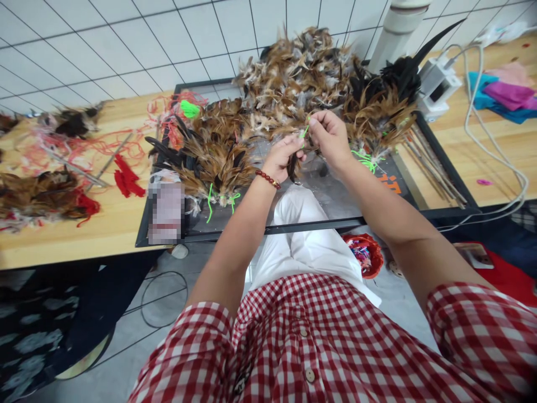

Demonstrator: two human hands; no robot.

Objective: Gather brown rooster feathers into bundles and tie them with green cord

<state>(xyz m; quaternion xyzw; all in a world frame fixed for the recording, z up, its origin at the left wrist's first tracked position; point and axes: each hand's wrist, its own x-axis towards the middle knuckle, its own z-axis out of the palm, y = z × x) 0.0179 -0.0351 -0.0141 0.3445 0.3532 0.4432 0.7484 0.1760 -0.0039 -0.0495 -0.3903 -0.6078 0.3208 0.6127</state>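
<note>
My left hand (282, 157), with a beaded bracelet on the wrist, is closed on a small bunch of feathers (294, 169) whose dark tips hang below the fingers. A bright green yarn strand (305, 132) runs from this bunch up to my right hand (330, 137), which pinches it between thumb and fingers. Behind both hands rises a big heap of loose brown feathers (293, 78). Feather bundles tied with green yarn (222, 159) lie to the left, and more brown and black feathers (384, 115) to the right. Where the yarn meets the bunch is partly hidden by my fingers.
A black-framed board (319, 223) lies under the feathers. Thin sticks (436, 168) rest at its right, near a white power adapter (438, 87) and looped cable. Red yarn (126, 178) and tangled pink string (113, 143) are at left. A red basket (377, 260) stands below.
</note>
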